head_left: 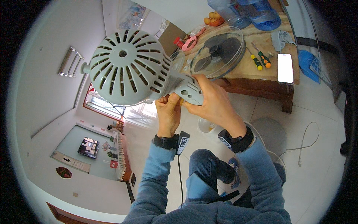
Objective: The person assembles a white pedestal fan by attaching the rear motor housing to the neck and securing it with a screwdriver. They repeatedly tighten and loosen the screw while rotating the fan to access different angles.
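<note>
A pale grey-green fan motor housing (125, 69), domed and slotted, is held up in front of me, with its neck (188, 91) pointing to the right. My right hand (214, 102) is wrapped round that neck, fingers on top and thumb beneath. Under the joint between neck and dome, my left hand (168, 112) is closed, thumb and fingers pressed against the housing. Its fingertips are partly hidden there. Each wrist wears a black strap with a small tag.
A wooden table (257, 80) at the back right carries a fan blade in its wire guard (220, 52), two screwdrivers (261, 59), a lit phone (285, 69), a grey cloth (281, 39) and blue water jugs (261, 15). A white cable (309, 138) lies on the floor.
</note>
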`<state>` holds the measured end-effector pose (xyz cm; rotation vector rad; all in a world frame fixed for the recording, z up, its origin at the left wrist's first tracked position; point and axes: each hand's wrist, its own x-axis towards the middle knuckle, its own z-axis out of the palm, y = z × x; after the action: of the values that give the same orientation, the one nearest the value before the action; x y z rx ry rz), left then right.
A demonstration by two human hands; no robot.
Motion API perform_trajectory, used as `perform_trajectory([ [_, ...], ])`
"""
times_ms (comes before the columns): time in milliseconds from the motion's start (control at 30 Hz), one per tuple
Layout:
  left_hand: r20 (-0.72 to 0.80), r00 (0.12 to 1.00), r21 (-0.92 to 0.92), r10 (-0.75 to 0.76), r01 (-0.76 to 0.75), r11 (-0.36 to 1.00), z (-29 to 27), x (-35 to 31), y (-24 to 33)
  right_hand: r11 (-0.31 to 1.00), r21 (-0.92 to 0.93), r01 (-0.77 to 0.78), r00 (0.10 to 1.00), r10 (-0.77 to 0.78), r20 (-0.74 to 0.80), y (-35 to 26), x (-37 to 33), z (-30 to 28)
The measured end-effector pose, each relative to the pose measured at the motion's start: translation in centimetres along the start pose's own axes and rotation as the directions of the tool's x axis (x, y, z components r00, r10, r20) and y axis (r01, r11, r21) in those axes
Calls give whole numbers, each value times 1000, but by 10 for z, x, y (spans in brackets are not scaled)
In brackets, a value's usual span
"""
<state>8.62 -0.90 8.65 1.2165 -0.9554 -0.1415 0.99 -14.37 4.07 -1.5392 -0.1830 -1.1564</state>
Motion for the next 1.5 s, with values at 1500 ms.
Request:
perform_trajectory([
  [1500, 6, 996, 55, -90, 89, 995, 5, 3, -1, 1000, -14, -19, 1000, 19, 23, 6, 0, -3],
])
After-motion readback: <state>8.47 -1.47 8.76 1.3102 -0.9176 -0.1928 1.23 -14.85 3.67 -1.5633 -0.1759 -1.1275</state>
